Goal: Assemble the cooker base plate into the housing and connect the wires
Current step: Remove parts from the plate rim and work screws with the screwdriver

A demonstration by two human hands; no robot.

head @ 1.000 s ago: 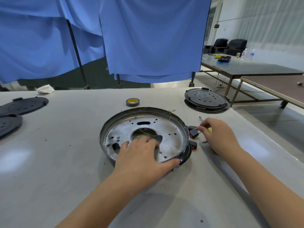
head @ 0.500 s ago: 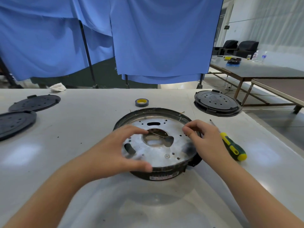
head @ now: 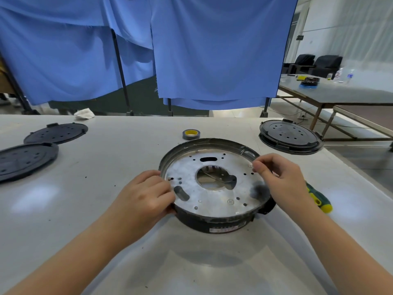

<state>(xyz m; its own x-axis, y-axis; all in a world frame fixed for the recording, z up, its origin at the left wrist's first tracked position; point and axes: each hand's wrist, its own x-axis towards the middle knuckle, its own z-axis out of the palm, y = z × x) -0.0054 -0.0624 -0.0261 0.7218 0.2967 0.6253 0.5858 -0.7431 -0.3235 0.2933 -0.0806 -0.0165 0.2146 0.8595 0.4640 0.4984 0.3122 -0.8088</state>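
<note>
I have the plate (head: pixel 214 184) lying flat inside the black housing (head: pixel 221 222) on the table (head: pixel 106 209), dead centre between both hands. My left hand (head: pixel 144 194) grips the housing's left rim, fingers curled over the edge onto the plate. My right hand (head: pixel 282 179) sits at the right rim, thumb and fingertips pinched together at a small hole; whether they hold anything I cannot tell. From my view the right hand looks nearer that hole, with the screwdriver (head: pixel 319 199) just beyond it.

Bright, even daylight is coming from the right; soft overhead glare patches are shining on the glossy white table (head: pixel 106 167). Wide-angle distortion is bending the edges, and the far right background is smearing.
</note>
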